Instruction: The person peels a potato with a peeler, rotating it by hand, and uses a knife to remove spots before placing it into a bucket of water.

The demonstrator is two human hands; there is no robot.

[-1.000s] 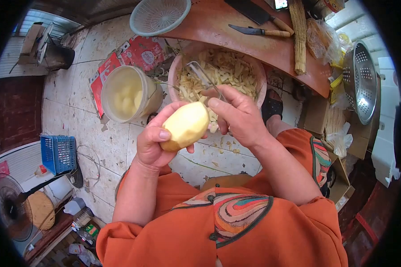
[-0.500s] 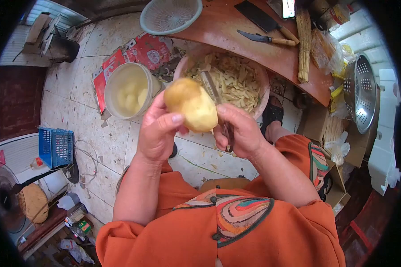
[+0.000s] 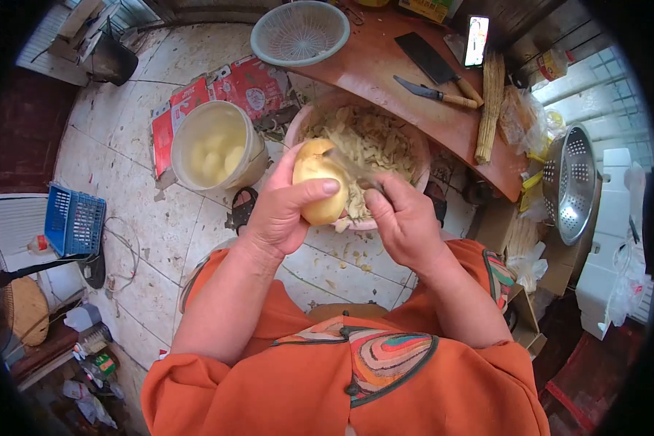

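Note:
My left hand (image 3: pixel 287 200) is wrapped round a large potato (image 3: pixel 318 190), mostly pale and peeled, with brown skin left near its top. In my right hand (image 3: pixel 401 218) is a peeler (image 3: pixel 352 167), slightly blurred, its head against the upper side of the potato. Below and beyond them stands a pink basin (image 3: pixel 423 145) heaped with potato peelings (image 3: pixel 374 131). To the left, a white bucket (image 3: pixel 185 171) holds several peeled potatoes (image 3: pixel 214 154) in cloudy water.
A wooden table (image 3: pixel 370 54) carries a cleaver (image 3: pixel 425 58), a knife (image 3: pixel 421 89), a pale plastic colander (image 3: pixel 300 33) and a lit phone (image 3: pixel 476 42). A metal colander (image 3: pixel 568 185) is at right. A blue crate (image 3: pixel 75 221) sits at left.
The potato has been turned more upright in my left hand. My right hand has brought the peeler onto its upper part. The head view has shifted a little.

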